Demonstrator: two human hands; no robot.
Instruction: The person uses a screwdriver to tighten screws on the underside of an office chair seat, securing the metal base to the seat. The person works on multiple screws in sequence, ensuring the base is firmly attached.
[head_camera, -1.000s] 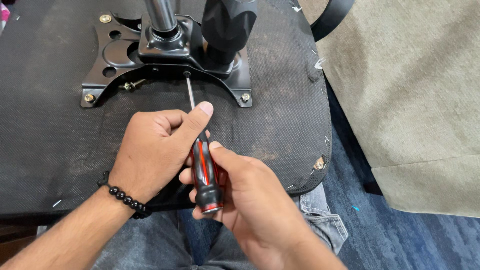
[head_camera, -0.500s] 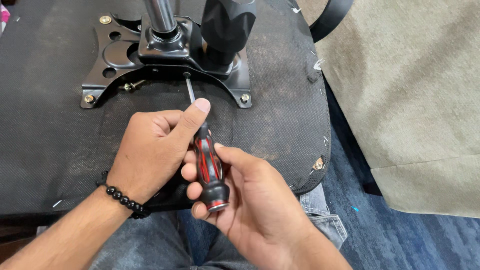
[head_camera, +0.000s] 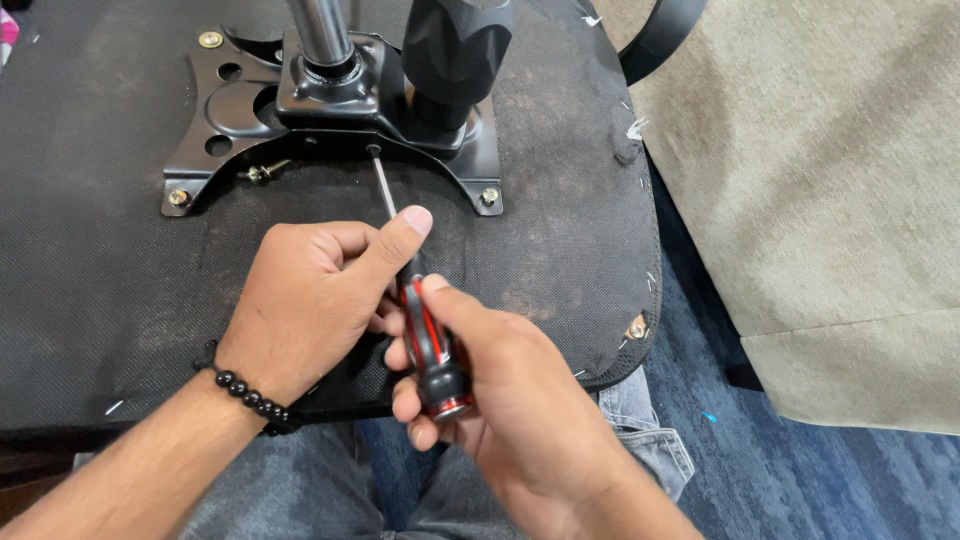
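Upturned seat (head_camera: 100, 260) w/ black fabric over blue carpet (head_camera: 800, 480), beige cloth (head_camera: 830, 180) right. One screwdriver (head_camera: 425, 325) – left hand (head_camera: 310, 300) pinches shaft, right hand (head_camera: 500, 400) wrapped on handle, tip at plate (head_camera: 220, 130). Three brass bolts seen, maybe more – plus one loose screw (head_camera: 262, 172).

I see bright, even light across the frame, soft and seemingly from above. Shadows stay faint, gathering under the hands near the lower middle. Small glints sit on the chrome column (head_camera: 318, 30) at the top. Focus is sharp throughout, with no visible motion blur.
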